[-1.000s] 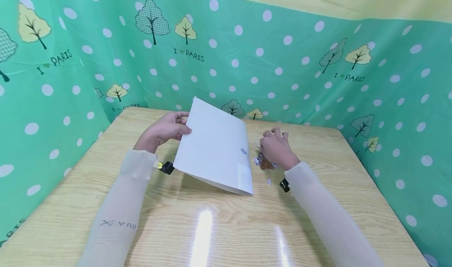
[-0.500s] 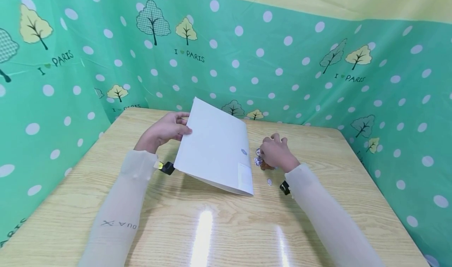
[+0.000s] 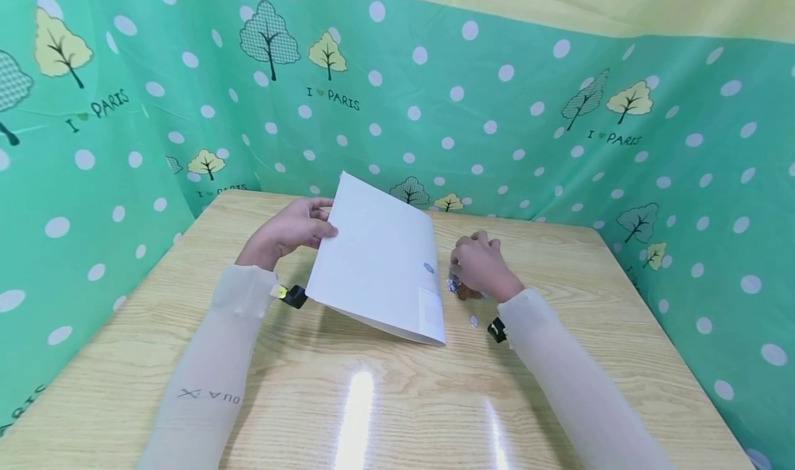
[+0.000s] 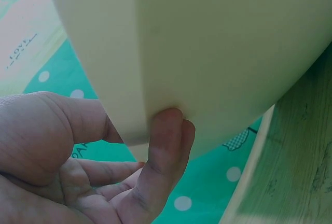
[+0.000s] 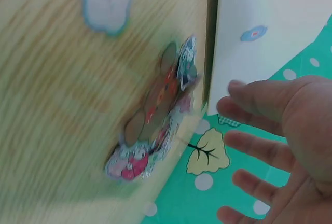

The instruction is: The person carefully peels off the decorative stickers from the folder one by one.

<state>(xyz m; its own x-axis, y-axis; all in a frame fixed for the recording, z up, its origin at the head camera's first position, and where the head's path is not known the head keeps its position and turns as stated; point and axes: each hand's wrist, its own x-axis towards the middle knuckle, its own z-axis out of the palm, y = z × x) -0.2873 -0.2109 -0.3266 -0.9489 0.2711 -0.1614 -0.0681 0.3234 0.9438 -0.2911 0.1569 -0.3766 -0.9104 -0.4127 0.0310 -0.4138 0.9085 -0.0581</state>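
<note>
My left hand [image 3: 288,228] holds a white folder [image 3: 379,256] by its left edge, thumb on the front. In the left wrist view, fingertips [image 4: 167,125] press on its pale surface. The folder stands tilted, its lower right corner low near the table. It bears a small blue eye-shaped sticker [image 5: 253,33] and a rectangular label [image 3: 430,310]. My right hand [image 3: 481,263] hovers just right of the folder, over a loose pile of cut-out stickers. A brown bear-like sticker [image 5: 158,102] lies among pink and silvery ones. The right fingers are apart, with nothing visible between them.
A separate pale oval sticker [image 3: 473,321] lies in front of the pile. The wooden table [image 3: 298,394] has bright light reflections near its front. A green dotted curtain [image 3: 484,104] stands along the back and sides.
My right hand has shifted slightly left, towards the folder, covering more of the pile's upper part. The left hand and the folder have stayed in place.
</note>
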